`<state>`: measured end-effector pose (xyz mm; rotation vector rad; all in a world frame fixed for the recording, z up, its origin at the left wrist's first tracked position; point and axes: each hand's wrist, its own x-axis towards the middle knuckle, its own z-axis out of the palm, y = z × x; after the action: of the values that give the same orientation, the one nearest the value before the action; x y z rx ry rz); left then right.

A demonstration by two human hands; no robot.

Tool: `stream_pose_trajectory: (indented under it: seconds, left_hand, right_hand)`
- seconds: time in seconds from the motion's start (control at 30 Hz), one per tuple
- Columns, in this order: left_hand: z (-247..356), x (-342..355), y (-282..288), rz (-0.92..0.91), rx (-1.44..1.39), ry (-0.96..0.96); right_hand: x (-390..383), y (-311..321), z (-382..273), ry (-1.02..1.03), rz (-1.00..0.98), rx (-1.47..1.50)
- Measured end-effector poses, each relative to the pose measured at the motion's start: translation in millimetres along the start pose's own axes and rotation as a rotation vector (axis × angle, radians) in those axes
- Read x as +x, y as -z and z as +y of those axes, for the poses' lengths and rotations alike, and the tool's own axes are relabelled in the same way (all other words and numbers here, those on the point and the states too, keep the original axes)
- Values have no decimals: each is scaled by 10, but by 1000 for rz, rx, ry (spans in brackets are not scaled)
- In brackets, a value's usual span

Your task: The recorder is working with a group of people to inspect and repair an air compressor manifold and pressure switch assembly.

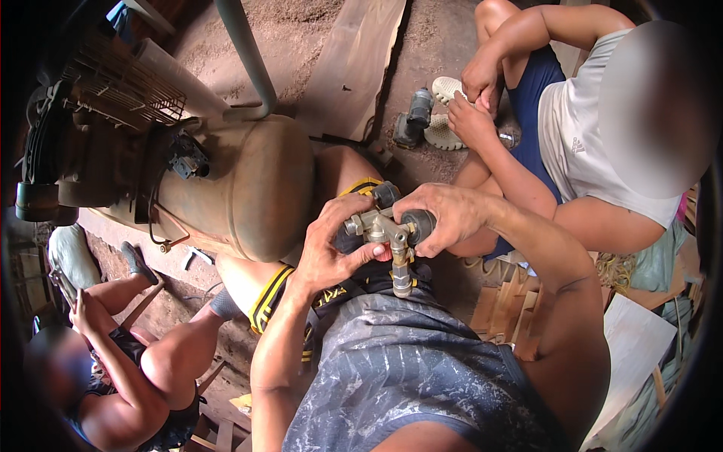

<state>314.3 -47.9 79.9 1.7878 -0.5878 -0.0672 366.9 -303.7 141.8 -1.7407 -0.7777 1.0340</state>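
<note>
Above my lap I hold a metal valve manifold point(385, 228) with several threaded ports and a brass-coloured fitting pointing down toward my shirt. My left hand point(331, 245) is closed round its left side, with the thumb pressed near a small red part. Fingers of my right hand point(456, 215) grip a round black part point(419, 225) on the manifold's right side. Another round black part point(386, 194) stands at its far end. Whether these are gauges or knobs I cannot tell. Just left of my hands lies a rusty compressor tank point(275, 188).
At the right, a person in a white shirt point(576, 124) sits close beside me. Another person point(151, 361) sits at the lower left. A power tool point(414, 120) stands on the floor by pale shoes. A wooden plank point(346, 64) lies beyond; wood pieces point(504, 313) lie right.
</note>
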Motion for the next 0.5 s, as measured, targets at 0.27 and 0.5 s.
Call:
stream_pose_trajectory:
  seconds: [0.27,0.5]
  left_hand:
    - [-49,13,-38,0,129,27]
    - [42,-34,-286,214,-908,508]
  right_hand:
    - [-11,-36,-44,89,99,-283]
    - [38,-328,117,202,417,-550]
